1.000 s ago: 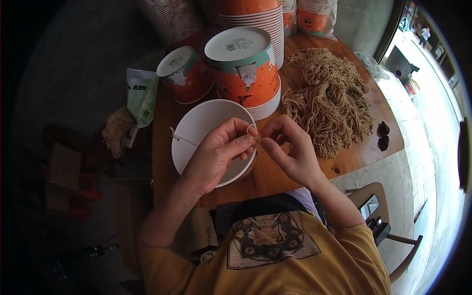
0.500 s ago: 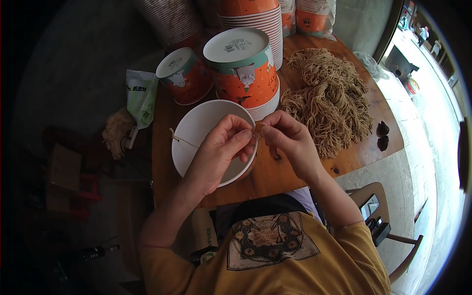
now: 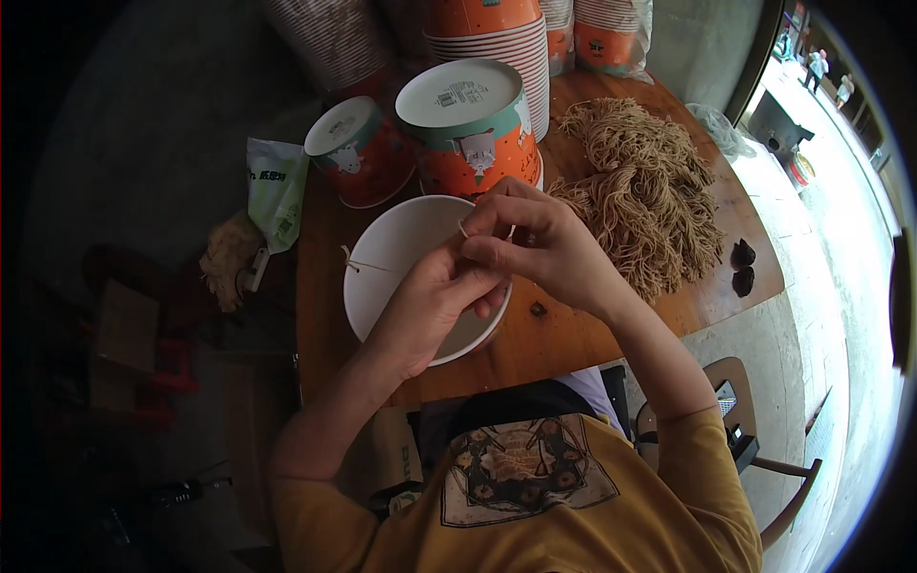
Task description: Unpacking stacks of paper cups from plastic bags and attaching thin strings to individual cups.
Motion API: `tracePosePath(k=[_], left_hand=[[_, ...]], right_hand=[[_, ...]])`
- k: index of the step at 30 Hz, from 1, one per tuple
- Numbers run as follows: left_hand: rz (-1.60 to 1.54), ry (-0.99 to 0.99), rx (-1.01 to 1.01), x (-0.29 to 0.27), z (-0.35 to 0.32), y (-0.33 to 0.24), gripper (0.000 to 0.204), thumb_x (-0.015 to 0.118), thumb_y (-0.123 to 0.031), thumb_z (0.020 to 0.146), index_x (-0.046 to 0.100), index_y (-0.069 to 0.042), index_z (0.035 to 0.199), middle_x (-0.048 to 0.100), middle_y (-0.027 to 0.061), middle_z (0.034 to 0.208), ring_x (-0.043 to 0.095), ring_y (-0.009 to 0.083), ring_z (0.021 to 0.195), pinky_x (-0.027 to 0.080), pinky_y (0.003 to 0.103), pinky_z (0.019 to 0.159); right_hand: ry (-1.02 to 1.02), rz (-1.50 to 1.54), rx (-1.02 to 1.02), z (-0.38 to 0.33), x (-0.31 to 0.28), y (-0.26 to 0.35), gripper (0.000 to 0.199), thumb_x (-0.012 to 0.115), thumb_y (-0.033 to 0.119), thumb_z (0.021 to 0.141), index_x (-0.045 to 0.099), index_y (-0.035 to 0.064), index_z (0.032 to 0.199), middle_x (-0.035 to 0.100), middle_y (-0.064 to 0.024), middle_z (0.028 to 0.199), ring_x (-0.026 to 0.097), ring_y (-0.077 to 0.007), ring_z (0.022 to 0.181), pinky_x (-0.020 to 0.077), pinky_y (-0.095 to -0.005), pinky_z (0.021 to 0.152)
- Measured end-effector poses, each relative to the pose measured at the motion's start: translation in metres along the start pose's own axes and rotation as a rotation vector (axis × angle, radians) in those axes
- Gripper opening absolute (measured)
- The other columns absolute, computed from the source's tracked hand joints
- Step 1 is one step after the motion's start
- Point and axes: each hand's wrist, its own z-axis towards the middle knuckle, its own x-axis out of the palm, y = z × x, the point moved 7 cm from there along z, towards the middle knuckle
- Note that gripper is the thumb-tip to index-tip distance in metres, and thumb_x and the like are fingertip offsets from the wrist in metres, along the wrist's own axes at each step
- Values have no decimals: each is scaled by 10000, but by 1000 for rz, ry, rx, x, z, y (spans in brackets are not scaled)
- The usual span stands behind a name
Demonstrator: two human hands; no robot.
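My left hand (image 3: pixel 435 301) and my right hand (image 3: pixel 535 244) meet over a white paper bowl (image 3: pixel 392 253) on the round wooden table (image 3: pixel 688 306). Both pinch a thin tan strand (image 3: pixel 368 265) that runs left across the bowl and ends in a small knot near the rim. The fingertips touch each other above the bowl's right side. A big heap of tan noodle-like strands (image 3: pixel 645 186) lies right of my right hand.
Two upturned orange paper tubs (image 3: pixel 473 119) (image 3: pixel 358 148) stand behind the bowl, with stacks of cups (image 3: pixel 506 38) further back. A green-white packet (image 3: pixel 275 191) hangs off the table's left edge. Two dark lumps (image 3: pixel 743 265) sit at the right rim.
My right hand has moved left and closed in over my left hand; the fingers now overlap above the bowl. The strand still trails to the left.
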Motion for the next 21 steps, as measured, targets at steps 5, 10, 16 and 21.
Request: tracePosePath(k=[5,10,16,21], left_hand=[[-35,-15,-35,-3,0,3,140,530,-197,953,540,-59,970,546,-17,826,509,45,729,413,187,643],[-86,-8,-88,-5,2,6,132,547,-180,945,553,-63,1005,562,-4,870,515,54,751,406,188,654],[-78,10,-82,-3,5,6,140,556,-192,943,552,-64,998,566,-5,861,517,53,748,407,185,654],[-158,-5,-108,-7,6,7,123,554,-167,940,556,-54,988,582,2,858,531,52,754,427,190,665]], right_hand=[[-17,-7,115,-1,-3,-9,111,632,134,872,637,36,924,573,-27,947,556,-80,839,449,-226,725],[-178,110,150,-23,-20,-20,182,572,172,916,615,10,987,600,-35,897,563,-92,789,459,-240,700],[-222,-110,25,-44,-15,-4,122,657,119,850,602,21,897,582,-49,781,559,-116,593,458,-259,539],[-322,-201,58,-50,-14,2,146,683,99,818,556,26,814,569,-64,734,572,-152,585,461,-265,521]])
